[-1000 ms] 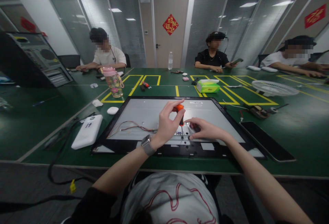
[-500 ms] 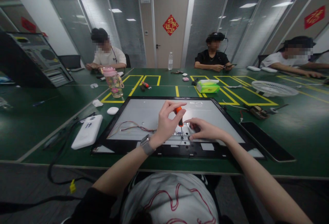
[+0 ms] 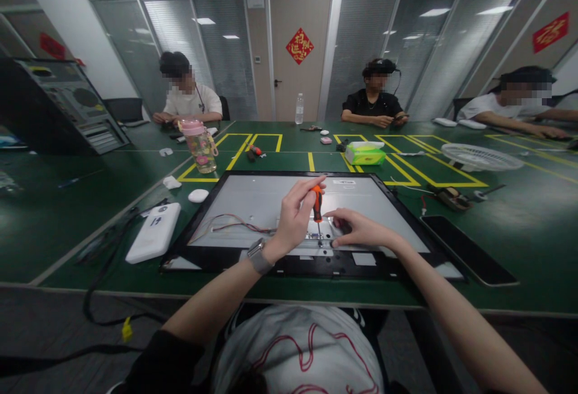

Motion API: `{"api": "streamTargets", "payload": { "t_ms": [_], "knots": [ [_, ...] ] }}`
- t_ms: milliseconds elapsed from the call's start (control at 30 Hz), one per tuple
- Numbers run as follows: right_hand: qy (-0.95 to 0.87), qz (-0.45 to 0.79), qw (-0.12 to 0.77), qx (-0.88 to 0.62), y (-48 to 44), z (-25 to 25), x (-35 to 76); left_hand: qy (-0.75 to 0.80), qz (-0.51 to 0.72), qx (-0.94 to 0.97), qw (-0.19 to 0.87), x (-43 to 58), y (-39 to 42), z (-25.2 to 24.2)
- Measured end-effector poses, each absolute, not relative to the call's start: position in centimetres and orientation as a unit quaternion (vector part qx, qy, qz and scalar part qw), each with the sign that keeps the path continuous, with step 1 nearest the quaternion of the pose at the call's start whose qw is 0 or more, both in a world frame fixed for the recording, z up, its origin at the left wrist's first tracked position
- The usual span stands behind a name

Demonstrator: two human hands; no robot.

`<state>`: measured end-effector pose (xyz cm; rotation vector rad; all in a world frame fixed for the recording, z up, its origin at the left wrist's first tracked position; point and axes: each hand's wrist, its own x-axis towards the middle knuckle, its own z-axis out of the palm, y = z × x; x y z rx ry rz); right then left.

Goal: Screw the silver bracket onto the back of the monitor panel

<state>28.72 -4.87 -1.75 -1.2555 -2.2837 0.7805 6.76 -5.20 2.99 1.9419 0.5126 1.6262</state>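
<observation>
My left hand (image 3: 295, 210) is closed round the upper part of an orange and black screwdriver (image 3: 318, 206). The tool stands nearly upright, its tip down at the lower part of a small metal plate (image 3: 311, 235). This plate, with a blue connector on it, sits on the grey back of a flat display panel (image 3: 253, 195) with a black frame. My right hand (image 3: 361, 228) grips the plate's right side between thumb and forefinger; its other fingers are partly hidden. Thin coloured wires (image 3: 239, 223) run left from the plate across the panel.
Left of the panel lie a white power bank (image 3: 153, 232) and a white oval object (image 3: 198, 196); a pink-lidded bottle (image 3: 198, 146) stands behind. A black phone (image 3: 469, 249) is on the right, with a green tissue pack (image 3: 365, 153) beyond. Several people sit across the table.
My left hand's fingers have straightened and drawn together beside the screwdriver's handle, and its thumb has shifted. The screwdriver stands slightly more upright. My right hand is nearly unmoved.
</observation>
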Motion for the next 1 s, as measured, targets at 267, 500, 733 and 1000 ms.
{"api": "streamTargets", "payload": {
  "t_ms": [267,500,733,1000],
  "knots": [
    [-0.824,0.272,0.207,-0.452,-4.94,-1.66,28.69,0.196,0.606,0.726,0.26,6.79,-5.13,2.76],
    [-0.822,0.276,0.212,-0.45,-5.03,-1.6,28.7,0.195,0.613,0.72,0.258,6.78,-5.18,2.94],
    [-0.823,0.277,0.205,-0.452,-4.98,-1.54,28.6,0.176,0.592,0.731,0.29,6.86,-5.23,2.98],
    [-0.821,0.28,0.208,-0.452,-5.05,-1.6,28.65,0.195,0.62,0.719,0.246,7.05,-5.12,2.89]
  ]
}}
